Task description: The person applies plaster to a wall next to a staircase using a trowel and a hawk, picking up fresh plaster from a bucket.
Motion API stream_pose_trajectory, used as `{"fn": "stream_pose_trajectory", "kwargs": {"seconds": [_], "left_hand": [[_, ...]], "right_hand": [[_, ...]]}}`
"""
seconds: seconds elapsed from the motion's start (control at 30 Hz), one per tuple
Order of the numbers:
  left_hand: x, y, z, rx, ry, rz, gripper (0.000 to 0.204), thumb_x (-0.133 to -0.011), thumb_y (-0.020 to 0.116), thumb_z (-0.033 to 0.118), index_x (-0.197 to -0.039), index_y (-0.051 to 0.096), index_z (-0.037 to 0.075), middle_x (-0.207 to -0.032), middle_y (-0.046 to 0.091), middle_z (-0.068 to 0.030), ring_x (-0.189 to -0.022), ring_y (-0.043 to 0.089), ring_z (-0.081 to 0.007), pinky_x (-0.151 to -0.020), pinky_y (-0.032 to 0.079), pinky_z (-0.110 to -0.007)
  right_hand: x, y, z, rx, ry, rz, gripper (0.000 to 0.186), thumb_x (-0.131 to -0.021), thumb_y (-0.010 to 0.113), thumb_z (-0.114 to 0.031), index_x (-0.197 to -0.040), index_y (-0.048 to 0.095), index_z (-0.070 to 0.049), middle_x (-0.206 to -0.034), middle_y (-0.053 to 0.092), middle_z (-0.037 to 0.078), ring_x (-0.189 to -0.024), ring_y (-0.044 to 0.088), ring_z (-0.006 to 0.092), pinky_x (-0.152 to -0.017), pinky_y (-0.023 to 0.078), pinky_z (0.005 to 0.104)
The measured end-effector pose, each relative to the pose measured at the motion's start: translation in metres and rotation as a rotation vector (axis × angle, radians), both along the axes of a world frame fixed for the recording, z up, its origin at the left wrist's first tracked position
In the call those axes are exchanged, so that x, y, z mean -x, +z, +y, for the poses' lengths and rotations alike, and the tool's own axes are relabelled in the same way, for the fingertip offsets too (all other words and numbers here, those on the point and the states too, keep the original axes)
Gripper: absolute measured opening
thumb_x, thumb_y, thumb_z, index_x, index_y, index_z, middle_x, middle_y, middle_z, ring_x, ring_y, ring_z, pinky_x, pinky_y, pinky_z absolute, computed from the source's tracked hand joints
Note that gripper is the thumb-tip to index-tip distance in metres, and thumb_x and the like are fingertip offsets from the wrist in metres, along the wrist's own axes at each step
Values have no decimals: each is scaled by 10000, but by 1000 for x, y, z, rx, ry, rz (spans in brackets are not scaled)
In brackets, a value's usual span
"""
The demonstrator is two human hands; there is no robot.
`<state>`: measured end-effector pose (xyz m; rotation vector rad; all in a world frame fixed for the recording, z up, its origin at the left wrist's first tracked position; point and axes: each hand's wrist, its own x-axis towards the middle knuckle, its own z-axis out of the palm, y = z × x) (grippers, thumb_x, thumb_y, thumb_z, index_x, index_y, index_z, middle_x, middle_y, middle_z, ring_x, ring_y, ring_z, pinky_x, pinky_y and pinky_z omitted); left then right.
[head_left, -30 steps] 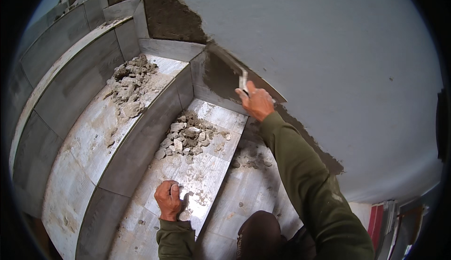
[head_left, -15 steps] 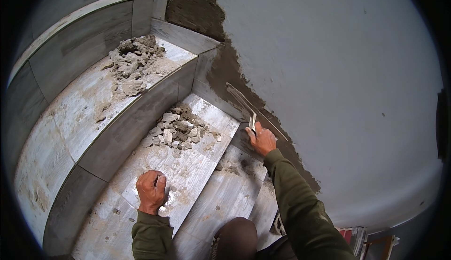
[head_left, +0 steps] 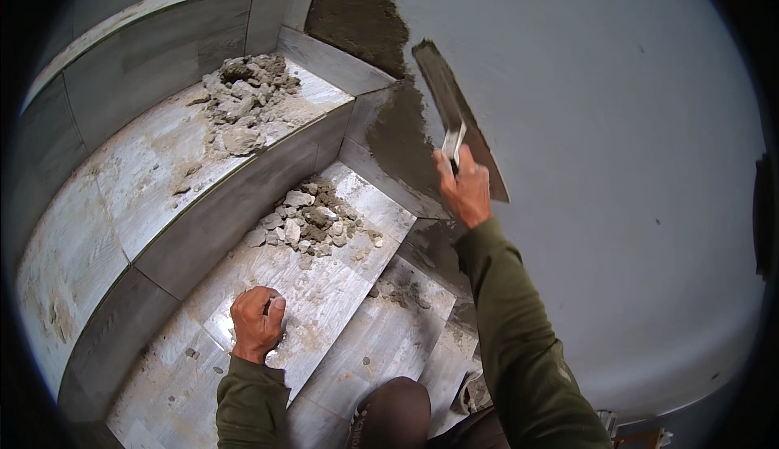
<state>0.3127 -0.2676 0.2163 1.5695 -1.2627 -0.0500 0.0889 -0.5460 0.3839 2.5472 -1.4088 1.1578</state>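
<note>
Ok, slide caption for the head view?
Right hand gripping a long, flat metal trowel at a smooth grey wall patched with dark brown mortar; left hand closed.

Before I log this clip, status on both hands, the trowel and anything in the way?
Right hand gripping trowel. Left hand fisted over tiled step. Trowel slanting at grey wall, contact unclear. Rubble on that tiled step, apart from both hands.

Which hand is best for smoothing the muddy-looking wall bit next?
Probably the right hand: it grips the trowel beside the dark patch. The left hand is curled over the tiled step, farther from the wall.
</note>
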Motion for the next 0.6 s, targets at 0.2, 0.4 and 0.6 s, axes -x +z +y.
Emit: {"fn": "stream_pose_trajectory", "kwargs": {"seconds": [0.2, 0.4, 0.6], "left_hand": [[4, 1, -3, 10, -20, 23, 276, -819, 586, 284, -686, 587, 42, -632, 565, -120, -581, 533, -321, -559, 403, -399], [4, 0, -4, 12, -16, 9, 285, -824, 585, 294, -681, 586, 47, -628, 566, -115, -581, 536, -317, -565, 405, -392], [-1, 0, 2, 12, -1, 38, 272, -821, 589, 285, -688, 590, 48, -628, 564, -115, -577, 532, -319, -564, 403, -392]], "right_hand": [[8, -45, 4, -229, 78, -50, 406, -898, 536, -415, -929, 528, -11, -747, 618, 269, -749, 587, 472, -680, 436, 517], [-6, -58, -28, -205, 45, -19, 427, -911, 498, -431, -994, 537, -15, -850, 620, 288, -801, 560, 498, -783, 401, 544], [44, -117, 9, -228, 42, 11, 424, -906, 501, -435, -978, 511, -18, -778, 610, 302, -754, 578, 484, -704, 427, 554]]}}
